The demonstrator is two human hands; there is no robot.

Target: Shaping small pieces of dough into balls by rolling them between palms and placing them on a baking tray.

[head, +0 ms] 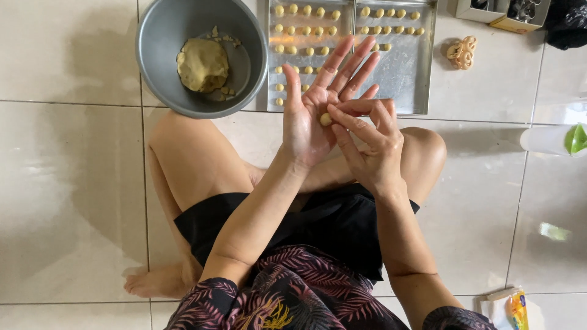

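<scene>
On the tiled floor [73,183] sit two metal trays [403,67] lined with dough balls and a grey bowl [153,36] holding a dough lump [202,64], while the left hand [315,116], fingers spread, cradles a small dough ball [326,119] that the right hand [373,150] pinches.

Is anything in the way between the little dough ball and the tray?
Nothing visible blocks it. The small yellow dough ball rests on the open left hand, pinched by the right hand, just before the flat metal tray.
</scene>
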